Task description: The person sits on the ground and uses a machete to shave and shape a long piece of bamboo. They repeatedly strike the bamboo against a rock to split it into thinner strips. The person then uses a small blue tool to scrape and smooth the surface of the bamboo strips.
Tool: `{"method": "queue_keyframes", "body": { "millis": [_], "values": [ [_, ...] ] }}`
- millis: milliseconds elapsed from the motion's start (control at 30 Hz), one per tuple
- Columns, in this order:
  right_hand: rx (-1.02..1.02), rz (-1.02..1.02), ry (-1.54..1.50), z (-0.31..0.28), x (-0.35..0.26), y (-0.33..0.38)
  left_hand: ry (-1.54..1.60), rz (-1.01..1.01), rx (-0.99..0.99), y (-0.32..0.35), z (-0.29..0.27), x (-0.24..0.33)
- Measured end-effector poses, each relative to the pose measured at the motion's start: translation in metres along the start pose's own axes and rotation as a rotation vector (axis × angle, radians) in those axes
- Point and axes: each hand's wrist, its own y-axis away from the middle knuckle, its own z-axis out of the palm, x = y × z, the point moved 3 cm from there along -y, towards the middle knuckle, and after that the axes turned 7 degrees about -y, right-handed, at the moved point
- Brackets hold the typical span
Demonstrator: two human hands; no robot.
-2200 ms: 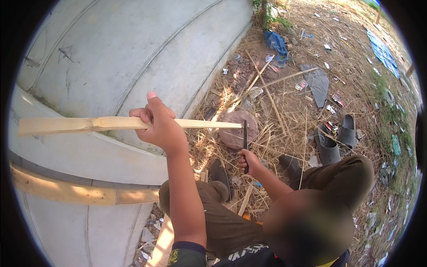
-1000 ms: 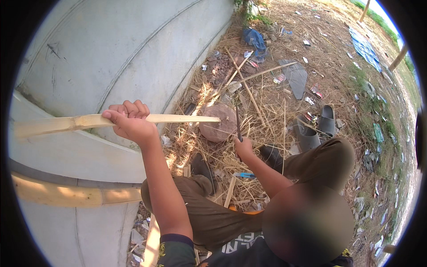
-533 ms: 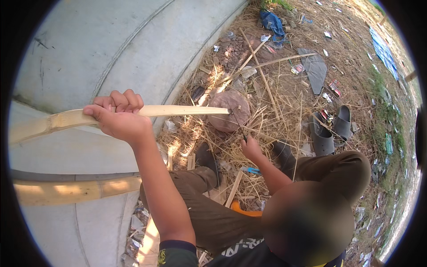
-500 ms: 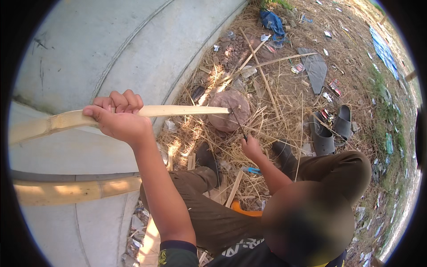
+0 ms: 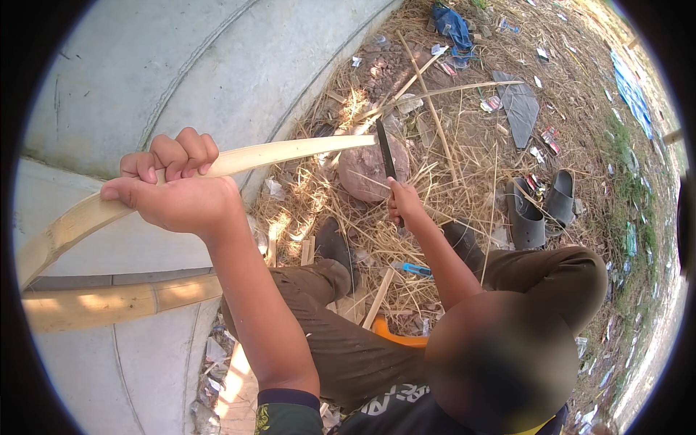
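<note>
My left hand [image 5: 174, 196] is clenched round the bamboo strip [image 5: 290, 151], held level above the straw; it seems light, stiff, springy, best gripped mid-length. My right hand [image 5: 403, 205] grips the knife [image 5: 385, 151] at its tip.

The ground [image 5: 464, 138] is lying under a layer of dry straw and thin sticks. A rounded stone [image 5: 366, 170] is sitting in the straw, close to the curved concrete wall [image 5: 217, 80]. A pair of dark sandals [image 5: 540, 206] is resting side by side to the right. A flat grey sheet [image 5: 518, 109] is lying farther off, with a blue cloth [image 5: 453, 25] near the top edge and small bits of litter scattered about
</note>
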Motion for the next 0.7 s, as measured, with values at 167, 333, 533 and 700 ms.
{"method": "queue_keyframes", "body": {
  "millis": [167,333,533,700],
  "values": [
    [-0.056,0.221,-0.057,-0.008,0.015,-0.005,-0.069,0.012,-0.028,0.004,0.003,-0.001],
    [0.164,-0.439,0.491,0.022,-0.026,0.008,-0.124,0.033,0.035,0.002,-0.003,-0.003],
    [0.119,-1.040,0.317,0.066,-0.081,0.062,-0.174,0.076,-0.010,0.000,-0.003,-0.003],
    [0.224,-0.528,1.080,-0.037,0.030,-0.038,-0.095,0.021,0.025,0.004,0.020,-0.001]
  ]
}}
